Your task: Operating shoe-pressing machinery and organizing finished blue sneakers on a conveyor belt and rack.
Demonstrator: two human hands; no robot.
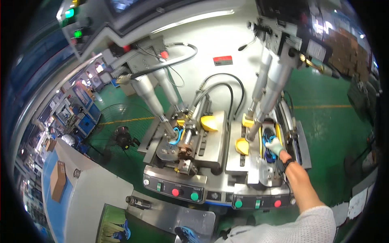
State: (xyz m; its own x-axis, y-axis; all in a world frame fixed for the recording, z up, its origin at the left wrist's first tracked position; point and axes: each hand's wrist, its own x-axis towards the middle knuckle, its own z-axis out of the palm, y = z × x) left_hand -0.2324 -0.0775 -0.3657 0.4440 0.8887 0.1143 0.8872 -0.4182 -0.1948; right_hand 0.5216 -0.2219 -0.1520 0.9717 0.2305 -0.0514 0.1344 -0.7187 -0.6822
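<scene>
My right hand, in a pale glove with a dark band at the wrist, reaches into the right station of a two-station press. Its fingers are closed on a dark shoe with bright blue trim, which lies between yellow pads. Two slanted press cylinders stand above that station. In the left station, blue trim shows on another shoe under the metal press feet. My left hand is out of the picture. A dark blue shoe is partly visible at the lower edge, near the metal shelf.
Control panels with coloured buttons run along the press front. A metal shelf juts out below, with a dark cylinder on it. Left are a pale bench and a green-fringed opening. A fan stands behind.
</scene>
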